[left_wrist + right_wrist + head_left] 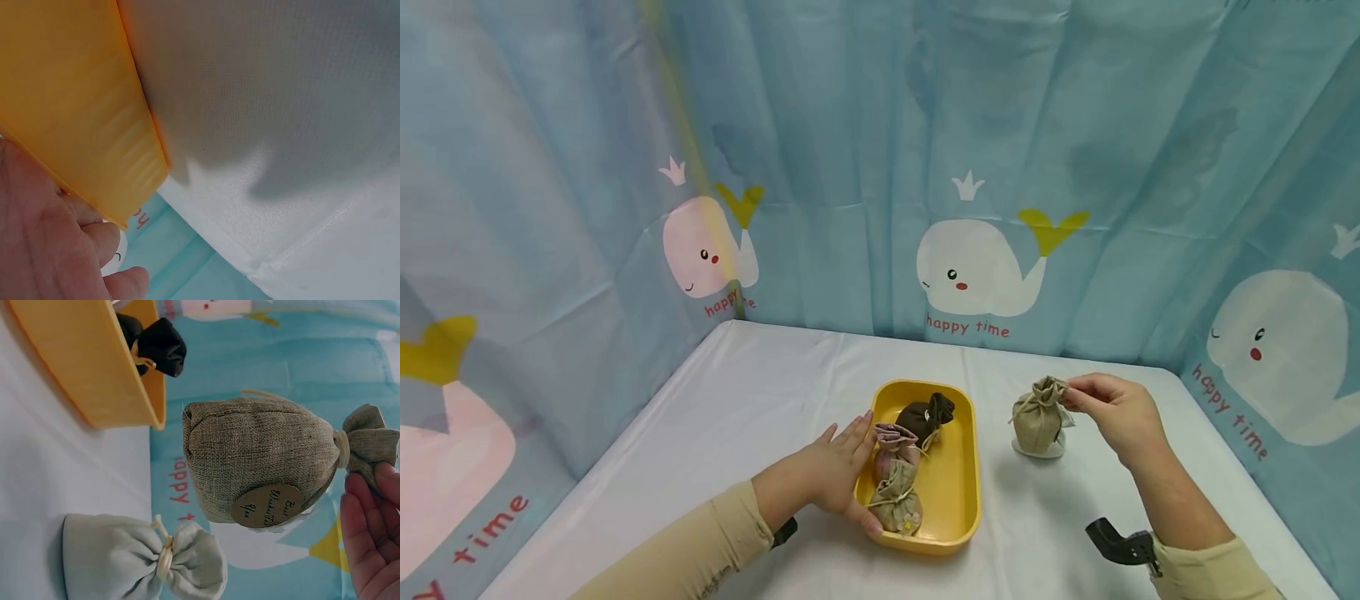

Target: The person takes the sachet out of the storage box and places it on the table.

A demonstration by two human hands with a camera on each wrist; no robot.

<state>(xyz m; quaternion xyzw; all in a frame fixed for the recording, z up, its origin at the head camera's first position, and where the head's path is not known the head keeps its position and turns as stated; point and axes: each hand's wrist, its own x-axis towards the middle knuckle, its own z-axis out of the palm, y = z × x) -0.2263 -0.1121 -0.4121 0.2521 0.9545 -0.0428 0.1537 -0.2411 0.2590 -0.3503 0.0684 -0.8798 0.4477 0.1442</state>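
My right hand (1077, 392) pinches the tied neck of an olive burlap pouch (1037, 418) and holds it upright. The right wrist view shows this burlap pouch (256, 462) with a round tag, and my fingers (370, 531) at its tied top. Below it a pale white pouch (1039, 450) (125, 559) lies on the table. My left hand (842, 471) rests with straight fingers against the left rim of a yellow tray (958, 471) (69, 94). In the tray lie a dark brown pouch (927, 412), a pink pouch (895, 440) and an olive pouch (897, 500).
A white cloth covers the table (737, 417). Blue curtains (865, 150) printed with white whales close it in at the back and both sides. A black wrist mount (1120, 543) shows near my right sleeve.
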